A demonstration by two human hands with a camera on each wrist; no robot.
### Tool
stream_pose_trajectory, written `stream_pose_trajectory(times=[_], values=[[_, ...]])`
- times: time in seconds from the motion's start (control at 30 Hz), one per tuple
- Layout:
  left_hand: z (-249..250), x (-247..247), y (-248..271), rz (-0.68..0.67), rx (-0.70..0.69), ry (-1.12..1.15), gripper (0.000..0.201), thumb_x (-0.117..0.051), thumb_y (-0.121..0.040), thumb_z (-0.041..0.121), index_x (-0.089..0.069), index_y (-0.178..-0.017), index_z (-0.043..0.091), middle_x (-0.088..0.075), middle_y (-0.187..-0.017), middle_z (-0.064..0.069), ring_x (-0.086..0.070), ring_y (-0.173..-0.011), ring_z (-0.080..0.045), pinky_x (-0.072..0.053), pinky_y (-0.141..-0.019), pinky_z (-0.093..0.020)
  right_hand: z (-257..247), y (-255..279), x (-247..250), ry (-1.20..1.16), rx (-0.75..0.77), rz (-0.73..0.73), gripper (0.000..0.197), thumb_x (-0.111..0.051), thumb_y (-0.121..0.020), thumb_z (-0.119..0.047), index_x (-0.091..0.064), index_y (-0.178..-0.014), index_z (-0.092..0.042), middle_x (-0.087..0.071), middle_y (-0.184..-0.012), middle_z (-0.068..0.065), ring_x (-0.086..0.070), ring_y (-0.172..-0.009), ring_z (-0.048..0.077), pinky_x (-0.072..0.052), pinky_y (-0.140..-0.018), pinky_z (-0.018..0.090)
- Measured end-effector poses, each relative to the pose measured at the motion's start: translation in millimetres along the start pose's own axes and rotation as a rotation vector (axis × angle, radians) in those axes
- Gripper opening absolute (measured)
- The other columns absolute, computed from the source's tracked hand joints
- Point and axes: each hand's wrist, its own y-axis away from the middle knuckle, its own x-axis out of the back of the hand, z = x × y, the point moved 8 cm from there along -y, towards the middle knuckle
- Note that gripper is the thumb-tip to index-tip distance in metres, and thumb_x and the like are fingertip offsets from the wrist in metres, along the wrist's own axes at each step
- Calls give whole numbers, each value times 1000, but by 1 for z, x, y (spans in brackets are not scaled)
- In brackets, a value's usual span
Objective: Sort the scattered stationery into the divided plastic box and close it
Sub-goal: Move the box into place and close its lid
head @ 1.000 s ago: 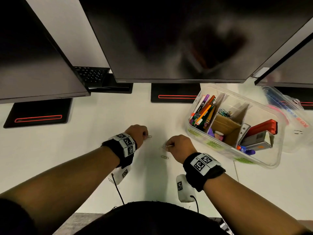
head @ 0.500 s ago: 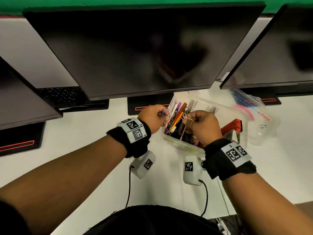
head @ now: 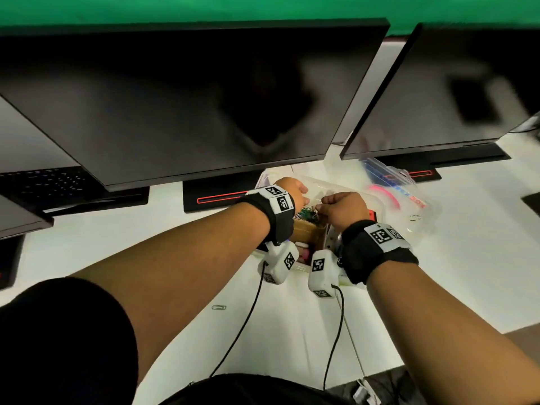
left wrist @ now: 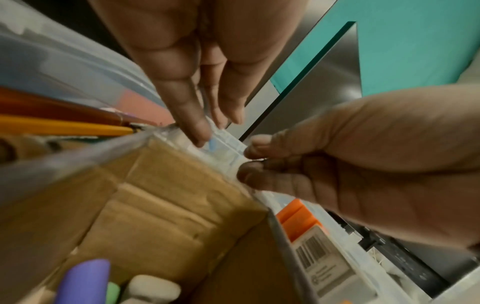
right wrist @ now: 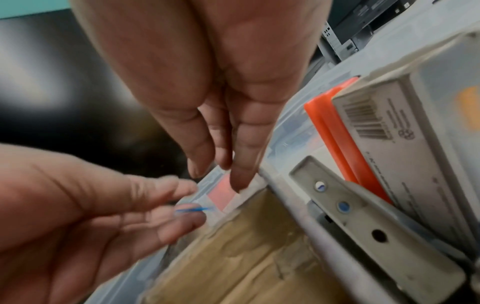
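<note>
Head view is showing the divided plastic box (head: 344, 187) sitting open on the white desk (head: 467, 258), at the far side, just in front of the monitor stands and largely covered by both wrists. Its clear lid (head: 409, 200) is lying to the right of it. Both hands are hovering over the far middle compartment, where a tangle of coloured paper clips (head: 396, 213) is showing.

Left wrist view is showing the left hand (left wrist: 205, 86) with fingers extended and relaxed, their tips reaching down to the clear far rim of the box (left wrist: 226, 144). A thin blue clip (right wrist: 193, 209) is appearing beside those fingertips in the right wrist view; whether it is being pinched or is loose cannot be told, owing to blur.

Right hand (right wrist: 223, 102) is pointing straight fingers down at the same rim, with nothing seen in its grasp.

Cardboard dividers (left wrist: 161, 201) are separating the compartments. Pens and pencils (left wrist: 64, 125) are lying in the left compartment, erasers (left wrist: 153, 290) in the near middle one, and an orange stapler (right wrist: 335, 131) with a barcoded carton (right wrist: 405, 131) in the right one.

One paper clip (head: 219, 307) is lying on the desk near the person, well apart from the box. Dark monitors (head: 190, 97) are standing at the far edge.
</note>
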Motion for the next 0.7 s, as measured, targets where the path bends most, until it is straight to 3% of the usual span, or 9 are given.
stream_pose_trajectory(times=[0.1,0.17,0.23,0.37,0.53,0.7], values=[[2,-1,4,-83,-66,-275,41,-51,-92,8,-51,-133,9,-54,-136,-10,-51,-126,-25,-39,-108,-31,-5,10,4,61,39,-18,23,-69,-78,-8,-70,-101,-2,-69,-105,16,-64,-98,30,-50,-96,40],[1,-3,10,-118,-112,-415,44,-46,-93,7,-45,-137,10,-49,-140,-10,-47,-129,-25,-37,-109,-32,-13,26,-2,154,113,-105,24,-67,-80,-9,-70,-103,-3,-68,-101,11,-60,-93,23,-46,-88,28],[-4,-6,15,-147,-131,-492,50,-46,-92,3,-39,-141,10,-46,-142,-12,-46,-130,-27,-38,-109,-32,-23,47,-16,306,213,-225,21,-68,-80,-14,-72,-100,-7,-69,-98,9,-59,-88,18,-42,-79,24],[-18,4,27,-125,-173,-618,48,-51,-91,6,-43,-138,9,-49,-139,-14,-49,-127,-30,-40,-107,-33,-28,75,-45,554,382,-367,26,-74,-75,-26,-73,-98,-16,-65,-104,1,-61,-97,19,-45,-83,25],[-49,32,45,-84,-190,-703,56,-56,-86,-1,-43,-138,12,-43,-144,-11,-41,-134,-27,-33,-113,-35,-47,98,-77,603,569,-418,32,-69,-81,-21,-68,-112,-15,-50,-136,3,-47,-124,23,-37,-104,29],[-87,73,68,-21,-159,-656,58,-55,-85,-3,-43,-138,15,-43,-144,-9,-39,-136,-24,-30,-115,-33,-71,121,-112,596,681,-446,28,-63,-85,-19,-67,-113,-14,-54,-133,5,-48,-121,24,-35,-104,29]])
